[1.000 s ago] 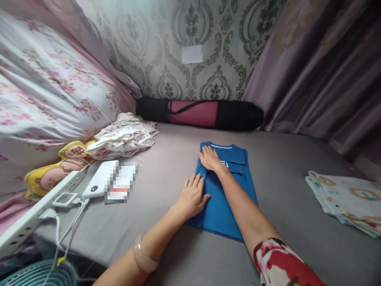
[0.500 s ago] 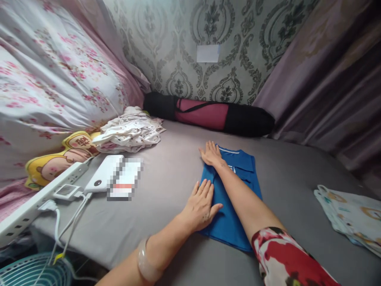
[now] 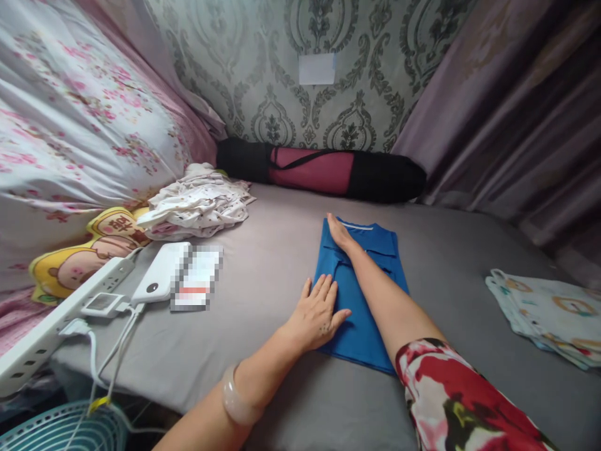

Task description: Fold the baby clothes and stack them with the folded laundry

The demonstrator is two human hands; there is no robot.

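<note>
Folded blue shirt [image 3: 359,338] on a grey sheet [image 3: 263,250], just right of the frame's centre; its white-trimmed neckline faces the top of the frame, its lower hem the bottom. The left hand [image 3: 317,313] rests palm down along the shirt's left edge, fingers extended and slightly parted, thumb angled out over the fabric. The right hand [image 3: 339,233], at the shirt's upper left corner, is turned nearly edge-on; I cannot tell whether its fingers pinch the cloth. Its forearm crosses the shirt toward the lower right.

Beyond the neckline, a strip of sheet separates the shirt from a long black-and-pink bag [image 3: 310,170] against the wall. A broad stretch of sheet extends to the folded cloths [image 3: 549,310] at the right margin; another, left of centre, reaches the crumpled fabric [image 3: 200,200] and a white device [image 3: 162,272]. A power strip [image 3: 28,351] runs along the bed's edge at lower left.
</note>
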